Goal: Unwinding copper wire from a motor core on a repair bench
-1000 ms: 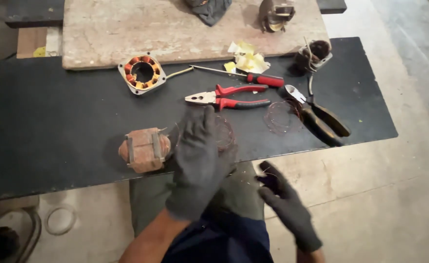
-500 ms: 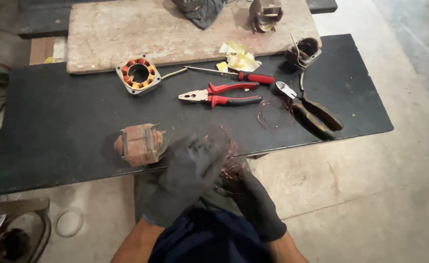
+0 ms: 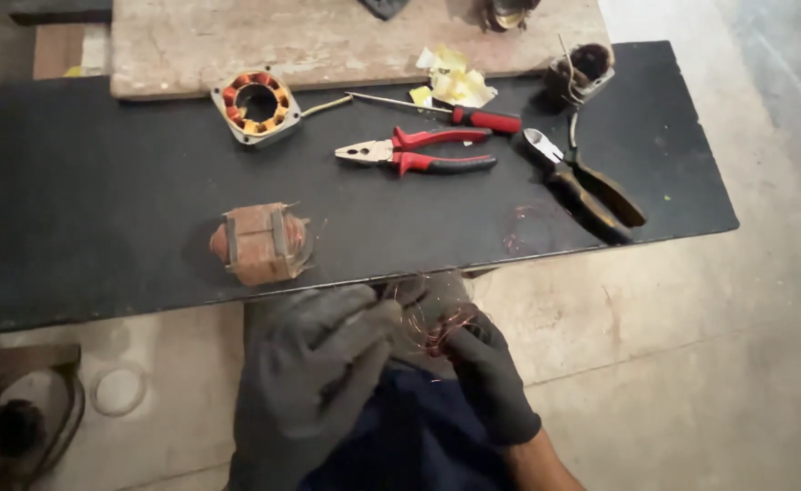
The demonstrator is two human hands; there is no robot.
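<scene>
Fingers [image 3: 473,350] of two gloved hands pinch one copper wire tangle [image 3: 450,329].
Left hand [image 3: 314,382] and right hand [image 3: 484,377] meet below the black bench [image 3: 100,209], which holds two pliers, one screwdriver [image 3: 446,111], two wound coils.

The wire [image 3: 450,329] was a loose tangle of thin copper strands, reddish and glinting, bunched into a small nest. It sat just off the near edge of the black table [image 3: 100,236], pinched in the fingers of the gloved right hand [image 3: 482,373]. Stray loops sprang out toward the gloved left hand [image 3: 314,364], whose fingertips met the bundle from the other side.
</scene>
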